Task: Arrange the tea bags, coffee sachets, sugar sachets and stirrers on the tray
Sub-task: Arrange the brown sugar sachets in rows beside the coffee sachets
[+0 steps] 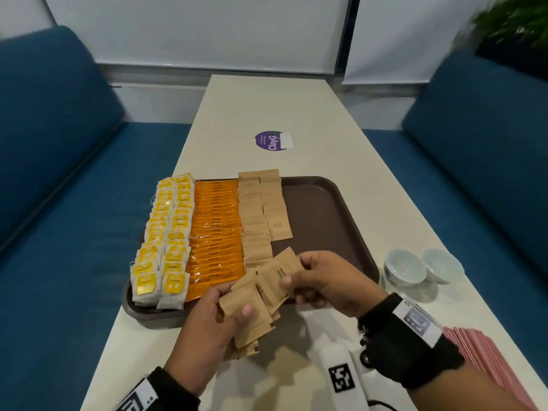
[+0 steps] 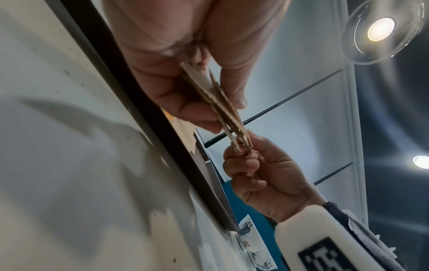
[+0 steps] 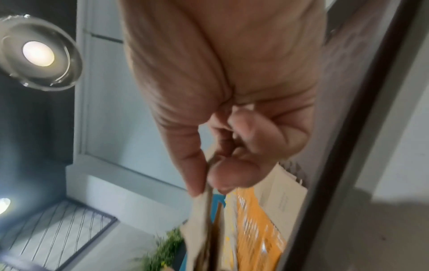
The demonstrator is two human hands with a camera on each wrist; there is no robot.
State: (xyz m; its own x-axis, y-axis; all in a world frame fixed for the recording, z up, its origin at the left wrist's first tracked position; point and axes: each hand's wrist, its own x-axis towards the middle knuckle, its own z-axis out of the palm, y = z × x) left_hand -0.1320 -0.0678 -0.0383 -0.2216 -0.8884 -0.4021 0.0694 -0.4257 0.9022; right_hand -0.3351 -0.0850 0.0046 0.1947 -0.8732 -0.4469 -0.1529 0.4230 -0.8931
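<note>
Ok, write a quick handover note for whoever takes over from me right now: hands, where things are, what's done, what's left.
Left hand: grips a fanned stack of brown sugar sachets over the tray's near edge.
Right hand: pinches the top sachet of that stack.
Tray: tea bags in two columns at left, orange coffee sachets next, then two sugar columns; the right one is shorter.
Done: tea and coffee look laid out.
Left: finish the sugar. Right side of tray is bare. No stirrers clearly visible; a pink stack lies on the table to the right.
</note>
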